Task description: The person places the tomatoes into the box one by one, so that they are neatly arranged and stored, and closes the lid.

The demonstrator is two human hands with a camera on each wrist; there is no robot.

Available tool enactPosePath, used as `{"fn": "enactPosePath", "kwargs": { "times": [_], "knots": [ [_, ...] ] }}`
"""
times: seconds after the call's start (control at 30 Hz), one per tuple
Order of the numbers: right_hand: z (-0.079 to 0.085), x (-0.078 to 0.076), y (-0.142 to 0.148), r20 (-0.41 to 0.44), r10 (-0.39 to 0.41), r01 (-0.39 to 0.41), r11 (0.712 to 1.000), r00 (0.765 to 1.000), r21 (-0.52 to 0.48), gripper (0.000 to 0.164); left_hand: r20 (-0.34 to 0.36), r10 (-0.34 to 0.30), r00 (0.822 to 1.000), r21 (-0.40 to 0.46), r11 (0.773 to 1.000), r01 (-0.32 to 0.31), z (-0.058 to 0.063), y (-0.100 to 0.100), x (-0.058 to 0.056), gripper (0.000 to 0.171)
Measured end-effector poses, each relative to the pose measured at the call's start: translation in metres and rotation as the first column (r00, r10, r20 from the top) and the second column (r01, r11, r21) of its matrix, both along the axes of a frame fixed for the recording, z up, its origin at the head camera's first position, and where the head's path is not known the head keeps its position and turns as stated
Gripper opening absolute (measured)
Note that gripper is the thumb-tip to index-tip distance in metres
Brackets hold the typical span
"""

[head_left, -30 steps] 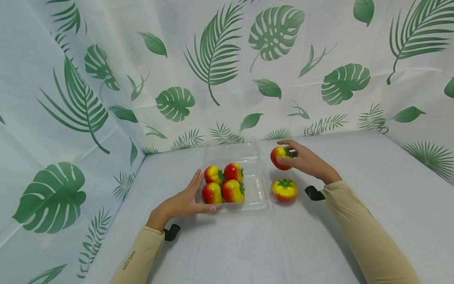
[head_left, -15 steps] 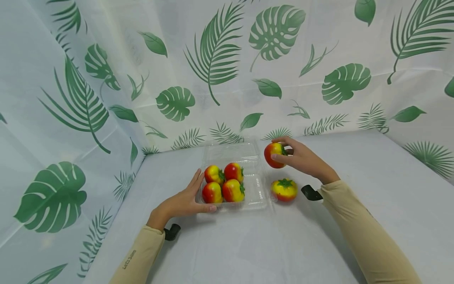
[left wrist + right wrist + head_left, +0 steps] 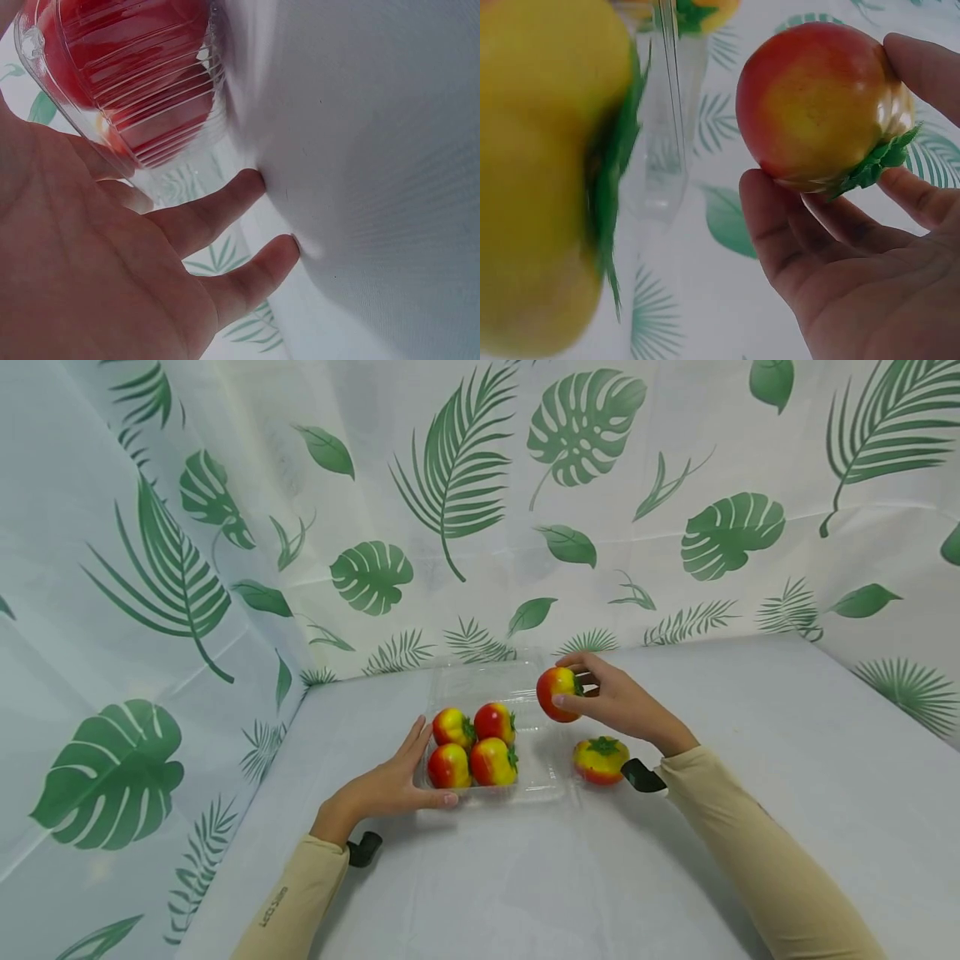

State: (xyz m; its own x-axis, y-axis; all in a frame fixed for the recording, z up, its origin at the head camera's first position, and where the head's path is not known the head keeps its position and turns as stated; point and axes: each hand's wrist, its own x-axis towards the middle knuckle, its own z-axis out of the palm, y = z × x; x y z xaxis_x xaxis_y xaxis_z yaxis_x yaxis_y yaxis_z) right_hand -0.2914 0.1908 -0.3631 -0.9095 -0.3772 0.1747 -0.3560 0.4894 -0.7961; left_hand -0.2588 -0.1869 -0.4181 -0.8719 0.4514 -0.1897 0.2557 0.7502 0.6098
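My right hand [image 3: 626, 702] pinches a red-and-yellow persimmon [image 3: 558, 695] by its sides, thumb and fingers about its leafy end. It is held up over the right edge of a clear plastic box [image 3: 538, 768]. Several persimmons [image 3: 493, 763] sit together in the left part of that box. My left hand [image 3: 382, 787] lies at the box's left front corner, thumb along the front and fingers along the side. In the left wrist view, two straight fingers [image 3: 259, 274] touch the white cloth. Another persimmon [image 3: 597, 758] stands on the table right of the box, partly behind the right wrist's camera.
The box's clear lid [image 3: 487, 681] lies folded back toward the leaf-print curtain [image 3: 465, 485]. Black wrist cameras [image 3: 643, 775] jut from both wrists. A white cloth [image 3: 480, 877] covers the table.
My right hand has carried the persimmon leftward, from beyond the box's right side to over its right edge. The left hand and the persimmons in the box have stayed still.
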Motion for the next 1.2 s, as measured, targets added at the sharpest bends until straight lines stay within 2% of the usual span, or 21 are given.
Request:
{"fn": "enactPosePath", "kwargs": {
  "times": [0.37,0.73,1.2],
  "knots": [
    [-0.013,-0.003,-0.017,0.009,0.056,-0.057,0.998,0.998,0.018,0.058,-0.002,-0.005,1.000,0.005,1.000,0.005,-0.001,-0.001,-0.001,0.129],
    [-0.026,-0.009,-0.026,-0.029,0.110,-0.109,0.993,0.993,0.045,0.053,0.002,-0.005,1.000,0.003,1.000,0.005,0.000,-0.001,-0.001,0.128],
    [-0.031,-0.010,-0.034,-0.048,0.104,-0.093,0.977,0.993,0.192,0.050,0.007,0.003,1.000,0.000,1.000,-0.003,0.000,-0.001,-0.002,0.129]
  ]
}}
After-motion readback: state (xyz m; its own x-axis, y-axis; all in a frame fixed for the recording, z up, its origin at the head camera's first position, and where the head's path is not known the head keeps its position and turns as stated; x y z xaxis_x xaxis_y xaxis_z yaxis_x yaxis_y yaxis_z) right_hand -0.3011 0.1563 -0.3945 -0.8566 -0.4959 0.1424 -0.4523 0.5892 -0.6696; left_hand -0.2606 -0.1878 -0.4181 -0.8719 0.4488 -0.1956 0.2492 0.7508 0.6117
